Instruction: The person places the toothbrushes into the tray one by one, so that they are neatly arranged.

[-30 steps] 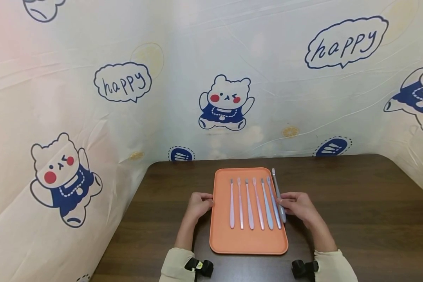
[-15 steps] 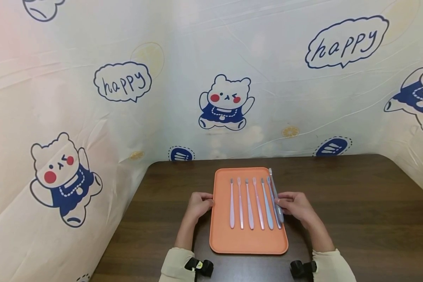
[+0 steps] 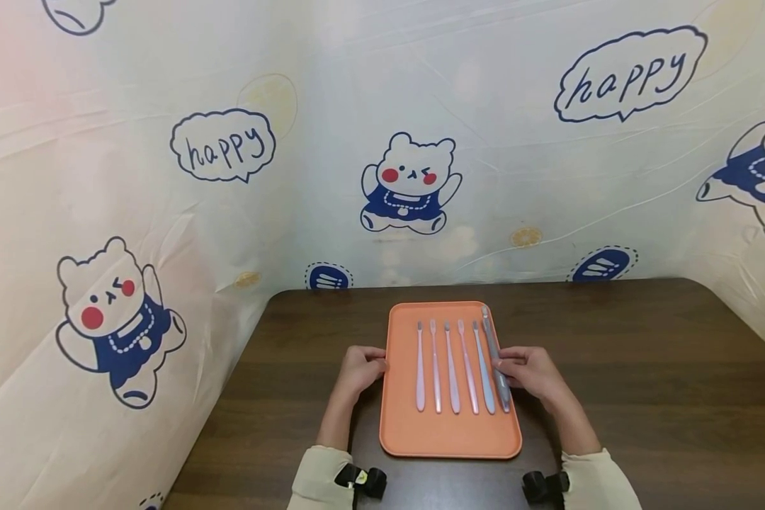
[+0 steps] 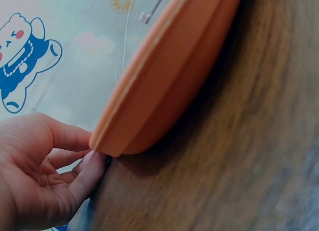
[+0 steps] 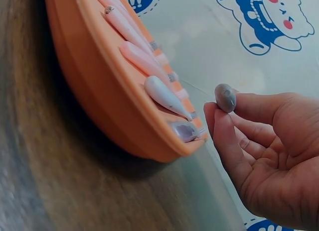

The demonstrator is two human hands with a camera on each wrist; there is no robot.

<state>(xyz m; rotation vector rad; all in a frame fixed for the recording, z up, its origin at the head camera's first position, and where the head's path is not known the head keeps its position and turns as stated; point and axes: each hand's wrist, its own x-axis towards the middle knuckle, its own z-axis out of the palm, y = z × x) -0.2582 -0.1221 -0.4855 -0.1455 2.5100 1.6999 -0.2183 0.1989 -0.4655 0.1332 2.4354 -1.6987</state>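
My left hand [image 3: 360,368] pinches the left rim of the orange tray [image 3: 446,440] between thumb and fingers, seen close in the left wrist view. My right hand [image 3: 535,372] pinches a grey toothbrush [image 3: 491,340] by its handle over the tray's right edge. In the right wrist view, the handle end of that toothbrush [image 5: 225,97] is apart from the tray. Several pink and blue toothbrushes lie side by side on the tray, heads to the far side, among them a light blue one [image 3: 485,379]. A purplish toothbrush [image 5: 184,131] lies rightmost, mostly hidden under the grey one in the head view.
The tray lies on a dark wood table [image 3: 644,368]. A pale sheet [image 3: 516,163] printed with cartoon bears hangs behind and around the table. Each wrist wears a black camera [image 3: 372,484] on a strap.
My right hand has moved left with the grey toothbrush, from beside the tray's right rim to over the rightmost toothbrush. The left hand stays at the tray's left rim.
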